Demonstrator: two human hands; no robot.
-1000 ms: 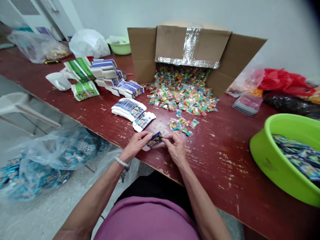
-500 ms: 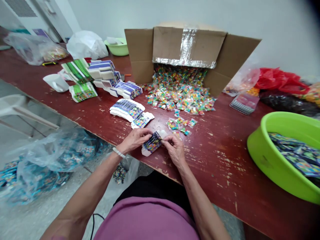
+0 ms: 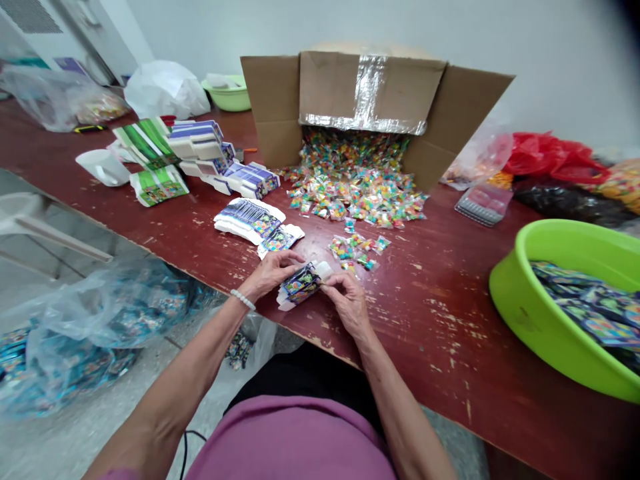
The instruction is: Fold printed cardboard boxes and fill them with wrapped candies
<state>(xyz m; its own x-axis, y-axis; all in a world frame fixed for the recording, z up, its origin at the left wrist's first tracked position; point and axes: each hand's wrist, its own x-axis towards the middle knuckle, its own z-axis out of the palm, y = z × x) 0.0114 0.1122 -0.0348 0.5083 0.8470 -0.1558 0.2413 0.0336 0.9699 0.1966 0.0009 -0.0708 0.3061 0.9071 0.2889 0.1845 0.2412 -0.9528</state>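
Between my two hands is a small printed candy box [image 3: 301, 284], dark with bright fruit-coloured pictures and white end flaps standing out. My left hand [image 3: 273, 272] pinches it along its left upper edge, and my right hand [image 3: 347, 297] grips its right end near the flaps. Just beyond lie a stack of flattened boxes [image 3: 246, 217] with the same print and a loose flat one [image 3: 281, 239] at its front. A small group of wrapped candies [image 3: 356, 249] rests on the table past my right hand.
An opened cardboard carton [image 3: 370, 93] spills a heap of wrapped candies [image 3: 360, 193] onto the red table [image 3: 400, 320]. At right stands a green basin [image 3: 530, 327] with printed packs inside. Green bundled boxes [image 3: 159, 185] and a white mug [image 3: 103, 167] stand at left; bags of blue packs [image 3: 100, 333] lie below.
The small box has gone from flat to opened out, its sides now standing apart. Both hands stay on it, and the view has shifted slightly.
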